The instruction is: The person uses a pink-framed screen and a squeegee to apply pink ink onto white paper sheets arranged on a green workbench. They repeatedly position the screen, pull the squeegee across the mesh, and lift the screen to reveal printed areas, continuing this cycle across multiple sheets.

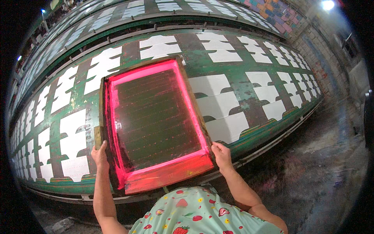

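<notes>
Over a long green table [235,68], a pink-edged screen frame [152,121] sits ahead at eleven o'clock, among white cutouts [220,105], its sides pinched by left hand [100,156] at eight and right hand [222,156] at four, presumably for balance.

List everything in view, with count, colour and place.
Framed screen: one, dark panel, pink border, centre
Near table: one, green and brown, across the middle
White pieces: many, white, in rows on the tables
Far table: at least one, green, behind
Wall: at least one, grey and multicoloured, right
Bright light: one, white, upper right
Floor: one, dark, right
Garment: one, pale green, fruit-printed, bottom
Left hand: one, bare, screen's left edge
Right hand: one, bare, screen's right edge
</notes>
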A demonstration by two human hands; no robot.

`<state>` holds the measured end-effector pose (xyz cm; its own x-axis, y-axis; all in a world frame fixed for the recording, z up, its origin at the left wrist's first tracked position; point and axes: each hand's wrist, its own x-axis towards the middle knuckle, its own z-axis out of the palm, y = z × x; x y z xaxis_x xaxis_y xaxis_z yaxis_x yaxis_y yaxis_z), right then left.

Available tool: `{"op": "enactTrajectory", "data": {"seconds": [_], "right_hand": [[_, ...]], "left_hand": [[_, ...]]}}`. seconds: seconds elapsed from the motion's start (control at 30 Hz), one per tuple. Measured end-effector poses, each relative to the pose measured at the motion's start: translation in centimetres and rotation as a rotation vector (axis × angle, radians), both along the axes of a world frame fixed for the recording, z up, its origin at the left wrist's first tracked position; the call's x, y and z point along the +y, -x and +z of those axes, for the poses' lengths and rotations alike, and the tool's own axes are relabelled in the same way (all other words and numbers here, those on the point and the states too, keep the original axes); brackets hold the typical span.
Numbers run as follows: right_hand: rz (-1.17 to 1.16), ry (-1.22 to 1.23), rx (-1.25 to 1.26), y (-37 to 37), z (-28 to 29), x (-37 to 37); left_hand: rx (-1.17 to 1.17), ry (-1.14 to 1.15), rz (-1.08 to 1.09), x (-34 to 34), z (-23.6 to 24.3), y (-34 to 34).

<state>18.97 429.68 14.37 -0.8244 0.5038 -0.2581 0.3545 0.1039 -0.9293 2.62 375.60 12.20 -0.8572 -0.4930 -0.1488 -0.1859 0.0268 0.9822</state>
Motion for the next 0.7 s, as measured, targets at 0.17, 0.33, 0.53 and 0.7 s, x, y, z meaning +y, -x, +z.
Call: {"op": "enactTrajectory", "data": {"seconds": [0.17, 0.33, 0.53, 0.7], "right_hand": [[-0.036, -0.019, -0.035, 0.4, -1.4, 10.0], [-0.047, 0.0, -0.025, -0.5, -2.3, 20.8], [-0.141, 0.014, -0.097, -1.5, -3.2, 31.1], [-0.19, 0.023, -0.115, -2.5, -4.1, 36.6]], "left_hand": [[0.047, -0.024, -0.01, 10.5, -0.4, 0.4], [0.088, -0.047, -0.03, 22.1, -1.0, -0.3], [0.115, -0.063, -0.029, 33.5, -2.4, -2.1], [0.051, 0.076, 0.015, 39.0, -2.1, -2.7]]}}
